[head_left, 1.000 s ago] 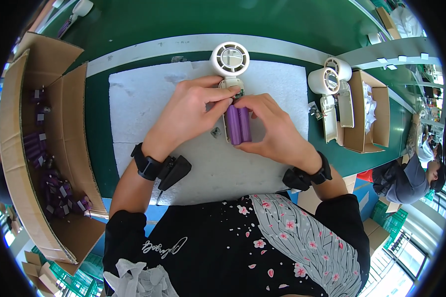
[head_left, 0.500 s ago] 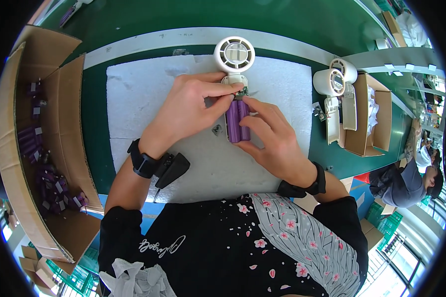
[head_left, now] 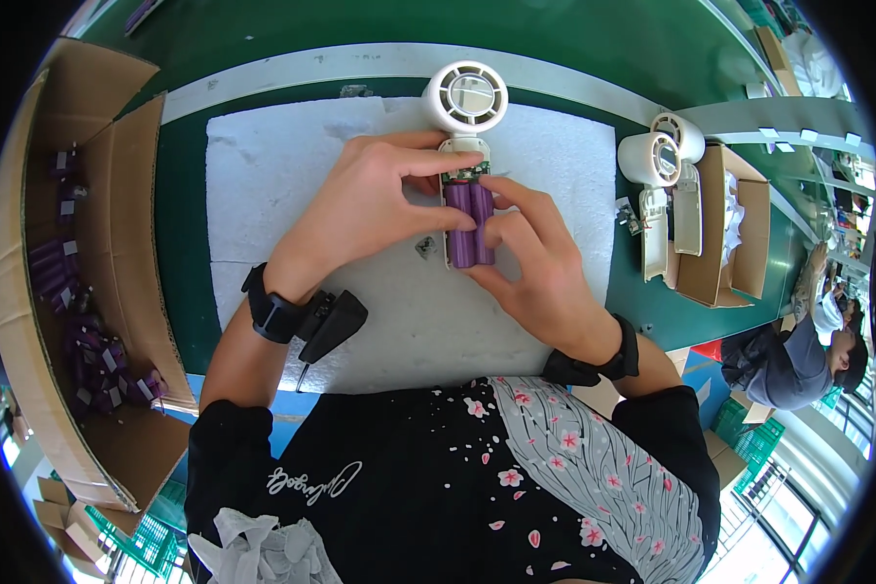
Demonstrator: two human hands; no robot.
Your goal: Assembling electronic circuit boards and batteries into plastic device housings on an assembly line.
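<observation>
On the white foam mat (head_left: 311, 141) lies a white handheld fan (head_left: 466, 125), its round head pointing away from me and its handle opened. Inside the handle sits a pack of two purple battery cells (head_left: 462, 243), below a small green circuit board (head_left: 469, 175). My left hand (head_left: 355, 209) grips from the left, index fingertip over the board and thumb pressed on the cells. My right hand (head_left: 545, 268) is closed round the right side of the handle, fingertips at the cells' upper end and side. The wiring under my fingers is hidden.
At left stands a tall cardboard box (head_left: 136, 282) with several purple battery packs (head_left: 54, 268). On the right are two more white fans (head_left: 649, 159) with opened handles, small loose parts (head_left: 629, 216) and a cardboard box (head_left: 715, 282). A co-worker (head_left: 793, 355) sits farther right.
My left thumb has moved down from the board onto the battery cells. The cells now sit straighter in the handle, and more of the circuit board shows.
</observation>
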